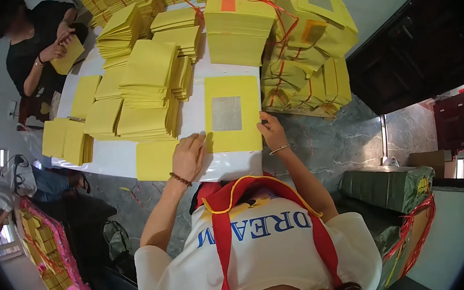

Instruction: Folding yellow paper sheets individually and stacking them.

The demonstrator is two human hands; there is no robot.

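In front of me on the white-covered table lies yellow paper [235,141] with a silver square [227,114] in its middle. My left hand [190,155] rests beside its lower left edge, fingers stretched out and lying flat. Beneath and left of that hand is another piece of yellow paper [155,160]. At the right edge of the silver-marked paper, the bent fingers and thumb of my right hand [273,133] hold the margin. Whether this is one sheet or a thin stack I cannot tell.
Folded yellow paper stacks [147,64] cover the table's left and far parts. A tall tied stack [239,34] stands ahead, with red-strapped bundles [308,72] to its right. Another person [41,45] handles yellow paper at far left. Green wrapped bales [384,187] sit at right.
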